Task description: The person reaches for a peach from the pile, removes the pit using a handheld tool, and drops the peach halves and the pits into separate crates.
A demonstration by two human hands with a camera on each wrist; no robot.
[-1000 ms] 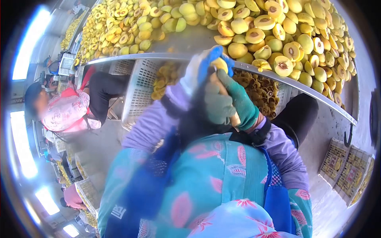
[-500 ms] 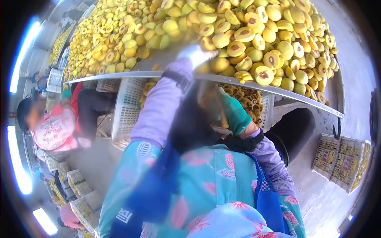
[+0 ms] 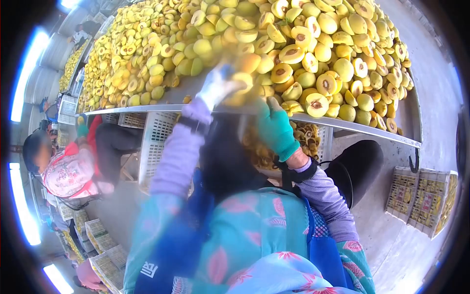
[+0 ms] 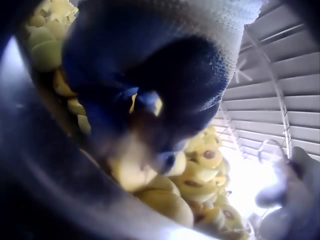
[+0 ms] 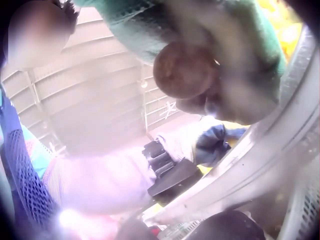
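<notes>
Blurred by motion, the left hand (image 3: 215, 87), in a white and blue glove, pinches a yellow fruit (image 3: 242, 82) over the tray's front edge. Its blue fingers curl close to that pale yellow fruit (image 4: 132, 170) in the left wrist view. The green-gloved right hand (image 3: 278, 128) is at the tray rim, a short way right of the left hand. In the right wrist view its fingers curl round a wooden handle (image 5: 182, 72), whose round end shows; the handle's other end is hidden. Halved fruit (image 3: 292, 54) with brown centres lies heaped behind both hands.
The metal tray's rim (image 3: 362, 130) runs across in front of the body. Below it are a white crate (image 3: 159, 142) and brown-centred fruit pieces (image 3: 307, 137). A filled crate (image 3: 421, 198) stands on the floor at right; another person (image 3: 71, 169) sits at left.
The hands, together around the handle a second ago, have parted. The left hand reached into the heap and now comes back leftward with a fruit; the right hand has risen to the rim.
</notes>
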